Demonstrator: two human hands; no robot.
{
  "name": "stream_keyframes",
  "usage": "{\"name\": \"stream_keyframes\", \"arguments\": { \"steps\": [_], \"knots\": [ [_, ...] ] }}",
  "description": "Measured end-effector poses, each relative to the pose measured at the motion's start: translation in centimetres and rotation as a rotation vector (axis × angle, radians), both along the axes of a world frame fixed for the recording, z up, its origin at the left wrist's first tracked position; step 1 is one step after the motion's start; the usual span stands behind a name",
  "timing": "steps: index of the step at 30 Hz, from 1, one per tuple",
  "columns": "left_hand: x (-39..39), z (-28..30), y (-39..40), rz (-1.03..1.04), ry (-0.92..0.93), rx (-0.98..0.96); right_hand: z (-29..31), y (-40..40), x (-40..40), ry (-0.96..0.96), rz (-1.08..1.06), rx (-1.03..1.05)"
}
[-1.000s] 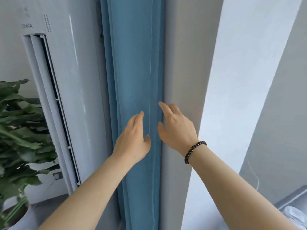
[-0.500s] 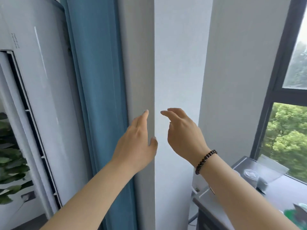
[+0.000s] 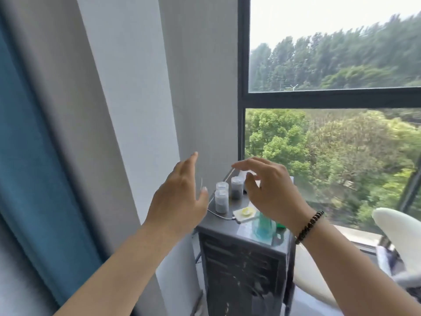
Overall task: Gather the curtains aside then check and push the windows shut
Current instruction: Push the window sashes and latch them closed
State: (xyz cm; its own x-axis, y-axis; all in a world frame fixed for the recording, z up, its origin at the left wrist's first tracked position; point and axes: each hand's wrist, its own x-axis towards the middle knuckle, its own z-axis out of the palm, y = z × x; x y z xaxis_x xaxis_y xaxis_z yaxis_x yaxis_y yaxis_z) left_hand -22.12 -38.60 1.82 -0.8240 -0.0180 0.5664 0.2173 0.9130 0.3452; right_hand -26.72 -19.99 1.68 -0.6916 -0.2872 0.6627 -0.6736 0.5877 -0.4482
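I have both hands raised mid-frame and holding nothing: the left hand (image 3: pixel 180 201) has its fingers straight and loosely spread in front of the grey wall (image 3: pixel 205 87), and the right hand (image 3: pixel 271 192), with a bead bracelet (image 3: pixel 308 226) at the wrist, arches its relaxed fingers above the tabletop (image 3: pixel 241 224). The blue curtain (image 3: pixel 34 179) hangs bunched at the left edge of the frame, well apart from both hands, so I judge the gathering done on this side. The window (image 3: pixel 330 144) fills the right half, its dark frame (image 3: pixel 242 87) running down just right of centre.

The checking step comes next, I think. To do it well I would reach over the tabletop rather than across it low, since three jars (image 3: pixel 222 201), a phone on a cable (image 3: pixel 245 214) and a teal cup (image 3: pixel 263 224) crowd it. I would put flat palms on the frame, not the glass, and push steadily. Whether this pane opens at all, I cannot tell; no handle shows.
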Motion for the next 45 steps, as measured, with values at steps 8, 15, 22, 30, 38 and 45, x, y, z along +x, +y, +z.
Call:
{"name": "stream_keyframes", "arguments": {
  "steps": [8,15,22,30,38,45],
  "knots": [
    [3.1,-2.6,10.5,-0.274,-0.083,0.028,-2.2,12.7,8.1,-0.049,-0.229,0.024],
    [5.0,-2.9,20.5,-0.506,-0.081,-0.004,-3.7,22.7,12.9,-0.006,-0.401,-0.005],
    [6.1,-2.2,32.9,-0.667,-0.049,-0.045,-3.5,34.0,16.4,-0.004,-0.529,0.003],
    [7.0,-2.0,48.0,-0.758,-0.040,-0.008,-2.5,48.2,19.5,0.023,-0.622,0.075],
    [7.6,-2.5,59.8,-0.852,-0.071,0.005,-1.8,59.8,23.2,0.020,-0.743,0.116],
    [5.9,-3.8,66.0,-0.921,-0.133,0.003,-3.8,65.3,25.1,-0.069,-0.874,0.078]
  ]
}}
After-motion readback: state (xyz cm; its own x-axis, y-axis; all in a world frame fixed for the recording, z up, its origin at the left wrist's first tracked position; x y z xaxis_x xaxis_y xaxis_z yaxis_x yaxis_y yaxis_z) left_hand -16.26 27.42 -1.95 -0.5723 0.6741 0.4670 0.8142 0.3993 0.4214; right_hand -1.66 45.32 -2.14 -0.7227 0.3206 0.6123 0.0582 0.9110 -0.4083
